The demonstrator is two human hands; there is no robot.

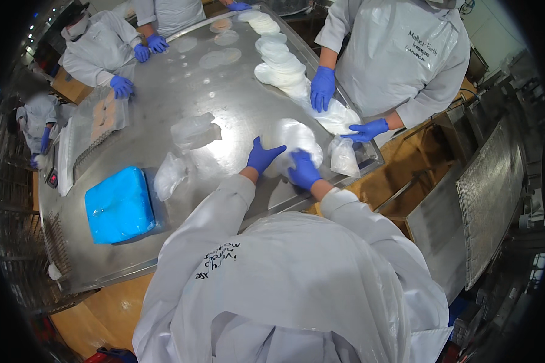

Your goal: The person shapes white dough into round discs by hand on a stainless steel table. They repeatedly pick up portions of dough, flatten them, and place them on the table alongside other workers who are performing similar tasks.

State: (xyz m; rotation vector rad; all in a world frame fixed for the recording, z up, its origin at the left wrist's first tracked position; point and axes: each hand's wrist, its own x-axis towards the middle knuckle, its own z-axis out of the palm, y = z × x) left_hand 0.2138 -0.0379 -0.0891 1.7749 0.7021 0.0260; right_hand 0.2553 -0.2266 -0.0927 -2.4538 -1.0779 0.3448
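A pile of thin white round sheets [300, 136] lies on the steel table just beyond my gloved hands. My left hand [264, 155] is at the pile's left edge, open, its thumb spread from the fingers. Close beside it, my right hand [304, 170] reaches over the near edge of the pile. Its fingers are bent and smeared by motion, so whether they pinch a sheet does not show. A translucent round sheet [277, 164] seems to lie between the two hands. Right of the pile stands a small clear bag [344, 157] with white contents.
Overlapping white rounds [278, 57] run along the table's far right side, where a co-worker's gloved hands [323, 89] touch them. Crumpled clear bags [195, 131] and a blue wrapped block [120, 206] lie to the left. Other co-workers stand behind the steel table [157, 115].
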